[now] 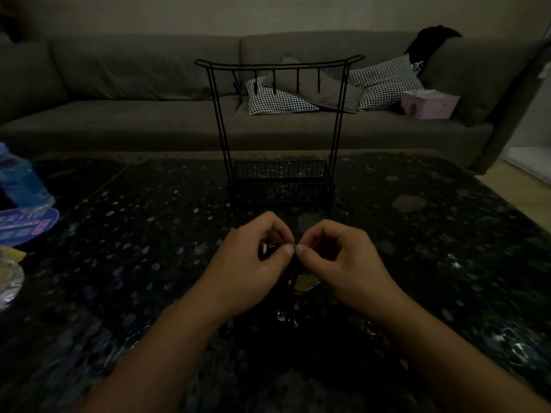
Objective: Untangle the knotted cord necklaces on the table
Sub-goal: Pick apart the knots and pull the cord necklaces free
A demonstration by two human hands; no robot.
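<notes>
Near the front edge of the dark speckled table (125, 263), a few small beads (280, 315) and a pale round pendant (304, 283) lie on the surface, directly beneath the hands. Above them the left hand (253, 260) and right hand (334, 254) meet thumb to thumb, fingers curled, each pinching a dark cord necklace (290, 268) that hangs between them; the cord itself is barely visible in the dim light. Behind the hands, at the table's middle, a black wire stand (280, 120) with hooks and a basket base stands upright. A blue bottle (21, 180) sits at the left edge. Beyond the far edge a grey sofa (134, 84) holds checked cushions (384, 81) and a pink box (428, 104).
</notes>
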